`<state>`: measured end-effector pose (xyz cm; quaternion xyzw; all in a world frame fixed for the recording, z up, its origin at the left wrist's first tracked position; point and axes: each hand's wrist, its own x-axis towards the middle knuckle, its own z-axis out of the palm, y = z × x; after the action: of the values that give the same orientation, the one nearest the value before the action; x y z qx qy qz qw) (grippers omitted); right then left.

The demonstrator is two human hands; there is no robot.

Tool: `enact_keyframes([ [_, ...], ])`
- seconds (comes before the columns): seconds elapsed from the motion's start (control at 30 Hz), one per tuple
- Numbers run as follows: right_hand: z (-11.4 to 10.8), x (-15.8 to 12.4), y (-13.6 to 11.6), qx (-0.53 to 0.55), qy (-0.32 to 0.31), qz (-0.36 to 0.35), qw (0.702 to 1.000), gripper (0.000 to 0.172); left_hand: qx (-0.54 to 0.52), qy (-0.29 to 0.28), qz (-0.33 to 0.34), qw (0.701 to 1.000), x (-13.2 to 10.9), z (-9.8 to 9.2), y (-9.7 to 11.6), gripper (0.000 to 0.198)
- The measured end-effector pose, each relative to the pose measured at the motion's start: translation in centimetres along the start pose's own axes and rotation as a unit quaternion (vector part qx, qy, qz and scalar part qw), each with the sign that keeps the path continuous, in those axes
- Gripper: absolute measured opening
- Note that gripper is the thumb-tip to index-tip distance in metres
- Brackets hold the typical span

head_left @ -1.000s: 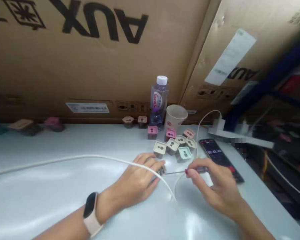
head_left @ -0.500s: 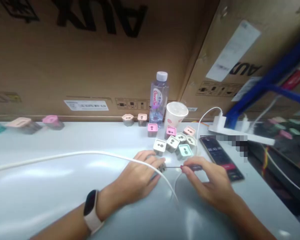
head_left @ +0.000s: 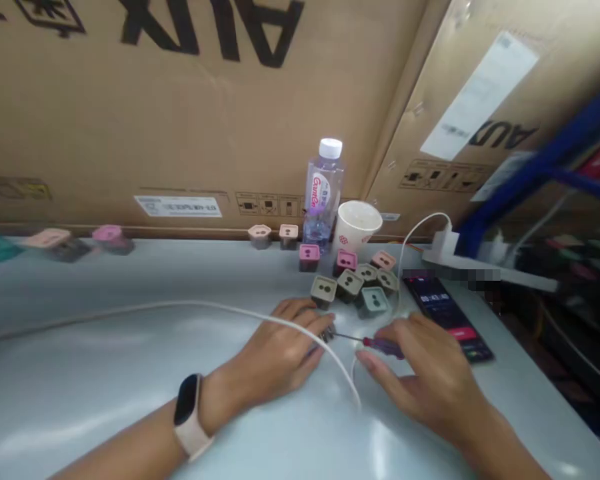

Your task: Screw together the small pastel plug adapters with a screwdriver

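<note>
My left hand, with a watch band on its wrist, rests on the table with fingers closed on a small dark metallic block. Most of that block is covered by the fingers. A screwdriver with a purple-red handle lies in my right hand; its thin shaft points left and its tip meets the block. The thumb sits slightly below the handle. Just beyond the left fingertips stand several small blocks with coloured caps, among them a greyish-white one and a mint one.
A white cable arches across the table and over my left hand. Behind the blocks stand a water bottle and a paper cup. A phone lies right, near a power strip. Large cartons form the back.
The screwdriver's handle end has tipped lower, and my right thumb has come away from the handle a little. My left hand keeps its hold on the block. The view has shifted slightly.
</note>
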<state>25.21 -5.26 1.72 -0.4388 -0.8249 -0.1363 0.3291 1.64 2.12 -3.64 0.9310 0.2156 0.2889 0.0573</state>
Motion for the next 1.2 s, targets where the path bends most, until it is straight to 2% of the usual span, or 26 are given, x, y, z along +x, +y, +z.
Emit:
enact_keyframes([
  [0.07,0.07,0.08,0.01,-0.030,0.005,-0.004,1.000,0.024,-0.002,0.002,0.001,1.000,0.01,0.00,0.00,0.038],
  [0.13,0.16,0.08,0.12,-0.014,-0.007,0.002,1.000,0.026,-0.003,0.006,0.000,1.000,0.00,0.06,-0.02,0.037],
  [0.3,-0.16,0.03,0.33,0.129,-0.088,0.054,0.986,0.011,-0.004,0.003,-0.005,1.000,-0.02,0.12,0.00,0.036],
  [0.37,-0.38,-0.01,0.30,0.145,-0.100,0.061,0.983,0.009,-0.003,0.006,-0.005,1.000,0.00,0.13,0.01,0.035],
  [0.53,-0.16,-0.27,0.32,0.066,-0.053,0.033,0.996,0.013,-0.009,0.008,0.000,1.000,-0.01,0.17,-0.04,0.038],
  [0.6,0.09,-0.35,0.34,0.072,-0.041,0.025,0.996,0.011,-0.008,0.005,-0.003,1.000,-0.04,0.17,-0.04,0.037],
  [0.77,0.16,-0.34,0.30,0.063,-0.041,0.036,0.997,0.025,-0.003,0.004,-0.001,1.000,-0.07,0.17,-0.07,0.037],
  [0.93,0.15,-0.38,0.43,0.054,-0.023,0.024,0.998,0.020,-0.002,0.007,0.003,1.000,-0.04,0.21,-0.14,0.038],
  [1.1,0.18,-0.48,0.35,0.053,-0.034,0.049,0.997,0.034,-0.008,0.003,0.003,1.000,-0.08,0.35,-0.23,0.037],
  [1.2,0.21,-0.45,0.42,0.056,-0.028,0.040,0.997,0.028,-0.007,0.003,0.003,1.000,-0.12,0.35,-0.27,0.037],
])
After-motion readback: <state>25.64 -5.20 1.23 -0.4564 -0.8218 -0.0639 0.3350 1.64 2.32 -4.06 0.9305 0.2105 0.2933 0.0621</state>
